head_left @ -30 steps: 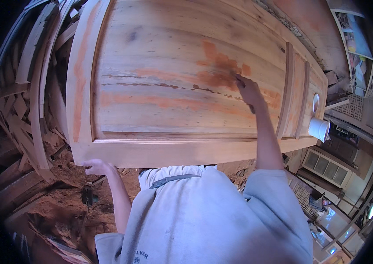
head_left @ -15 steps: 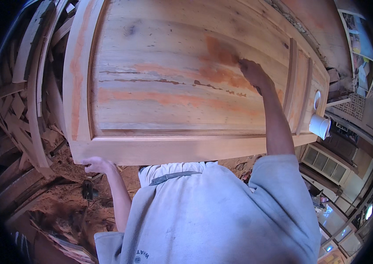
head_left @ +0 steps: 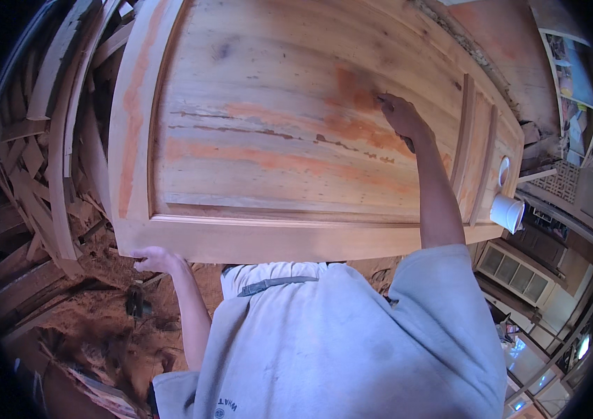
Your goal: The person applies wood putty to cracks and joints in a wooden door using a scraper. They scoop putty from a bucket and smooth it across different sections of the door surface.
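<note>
A large pale wooden door [head_left: 275, 188], with a framed panel, lies flat in front of me. Orange-brown filler [head_left: 289, 164] is smeared over it in streaks, and dark ragged cracks run along its middle. Out over the panel, my right hand [head_left: 401, 117] is closed around a thin dark tool, mostly hidden by the fingers; its kind does not show. The fingertips are beside a wet-looking orange patch [head_left: 356, 91]. My left hand [head_left: 156, 260] grips the door's near edge at the left corner, with its fingers curled there.
A white tub [head_left: 507, 213] stands at the door's right end, beside a round white lid or opening [head_left: 504, 171]. Wood offcuts and boards [head_left: 59, 140] are heaped at the left. Sawdust [head_left: 100, 307] covers the floor. A paned frame [head_left: 516, 272] lies at the right.
The door has shifted slightly rightward in view. My right hand has slid a little left across the panel, closer to the orange patch. My left hand stays at the corner.
</note>
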The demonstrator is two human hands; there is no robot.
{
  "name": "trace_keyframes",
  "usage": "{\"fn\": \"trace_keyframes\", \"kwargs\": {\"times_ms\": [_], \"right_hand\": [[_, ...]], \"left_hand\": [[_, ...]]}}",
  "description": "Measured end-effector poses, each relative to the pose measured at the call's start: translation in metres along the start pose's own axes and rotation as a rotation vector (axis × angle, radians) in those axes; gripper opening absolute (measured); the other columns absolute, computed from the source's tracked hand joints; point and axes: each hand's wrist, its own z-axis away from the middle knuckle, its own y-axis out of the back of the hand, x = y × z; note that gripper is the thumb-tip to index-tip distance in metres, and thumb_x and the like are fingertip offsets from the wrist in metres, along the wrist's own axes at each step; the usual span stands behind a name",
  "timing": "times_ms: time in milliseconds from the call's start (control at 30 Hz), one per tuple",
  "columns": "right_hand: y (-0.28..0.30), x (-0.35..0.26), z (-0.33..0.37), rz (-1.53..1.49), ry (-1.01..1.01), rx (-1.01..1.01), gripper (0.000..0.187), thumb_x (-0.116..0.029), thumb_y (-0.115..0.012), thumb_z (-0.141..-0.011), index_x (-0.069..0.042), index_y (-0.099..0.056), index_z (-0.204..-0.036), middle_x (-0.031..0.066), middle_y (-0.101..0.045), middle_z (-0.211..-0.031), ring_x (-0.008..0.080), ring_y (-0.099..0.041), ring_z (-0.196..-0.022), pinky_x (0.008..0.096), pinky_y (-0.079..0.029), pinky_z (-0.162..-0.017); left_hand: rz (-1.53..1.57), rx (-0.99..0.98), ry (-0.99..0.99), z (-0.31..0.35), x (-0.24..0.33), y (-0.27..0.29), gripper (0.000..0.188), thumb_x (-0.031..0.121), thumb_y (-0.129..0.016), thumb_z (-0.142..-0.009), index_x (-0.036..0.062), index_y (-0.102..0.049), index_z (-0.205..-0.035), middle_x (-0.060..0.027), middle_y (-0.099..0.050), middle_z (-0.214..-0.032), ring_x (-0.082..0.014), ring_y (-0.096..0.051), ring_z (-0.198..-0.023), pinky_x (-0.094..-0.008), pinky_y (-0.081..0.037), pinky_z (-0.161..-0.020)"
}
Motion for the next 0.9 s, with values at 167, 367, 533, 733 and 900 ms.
{"fn": "trace_keyframes", "kwargs": {"times_ms": [167, 367, 533, 733, 900], "right_hand": [[-0.008, 0.007, 0.017, 0.050, 0.023, -0.036, 0.042, -0.030, -0.046, -0.104, -0.014, -0.058, -0.140, 0.0102, -0.064, -0.073, 0.0172, -0.055, -0.048, 0.0365, -0.051, -0.050], [0.006, 0.010, 0.042, 0.038, -0.068, -0.206, 0.040, -0.030, -0.049, -0.104, -0.019, -0.058, -0.141, 0.0099, -0.062, -0.068, 0.0159, -0.059, -0.050, 0.0342, -0.050, -0.046], [-0.013, 0.038, 0.017, -0.207, -0.125, 0.213, 0.041, -0.027, -0.049, -0.103, -0.020, -0.054, -0.143, 0.0138, -0.064, -0.065, 0.0201, -0.064, -0.053, 0.0381, -0.050, -0.048], [-0.075, 0.054, -0.020, -0.038, 0.133, 0.557, 0.039, -0.028, -0.048, -0.104, -0.017, -0.053, -0.141, 0.0219, -0.072, -0.091, 0.0401, -0.071, -0.077, 0.0498, -0.056, -0.066], [-0.073, 0.049, 0.008, -0.086, -0.001, 0.399, 0.040, -0.027, -0.049, -0.103, -0.020, -0.053, -0.142, 0.0264, -0.069, -0.107, 0.0412, -0.069, -0.097, 0.0497, -0.054, -0.080]], "left_hand": [[-0.028, -0.017, 0.057, 0.003, 0.003, 0.001, 0.069, 0.050, -0.034, -0.106, -0.0089, -0.025, -0.142, -0.0355, -0.042, -0.136, -0.0451, -0.054, -0.121, -0.0519, -0.053, -0.102], [-0.006, -0.001, 0.045, 0.005, 0.005, 0.003, 0.069, 0.050, -0.035, -0.106, -0.0104, -0.026, -0.140, -0.0346, -0.044, -0.134, -0.0447, -0.054, -0.120, -0.0514, -0.054, -0.101], [-0.040, -0.013, -0.019, -0.006, -0.006, 0.001, 0.069, 0.050, -0.035, -0.106, -0.0108, -0.027, -0.139, -0.0350, -0.043, -0.135, -0.0445, -0.054, -0.121, -0.0516, -0.055, -0.098], [-0.114, 0.005, 0.000, -0.011, -0.007, 0.001, 0.071, 0.052, -0.035, -0.106, -0.0116, -0.028, -0.138, -0.0370, -0.043, -0.136, -0.0460, -0.055, -0.121, -0.0529, -0.055, -0.098], [-0.170, 0.057, 0.031, 0.002, 0.003, 0.003, 0.070, 0.052, -0.035, -0.106, -0.0116, -0.031, -0.136, -0.0371, -0.045, -0.133, -0.0471, -0.056, -0.119, -0.0538, -0.055, -0.098]]}}
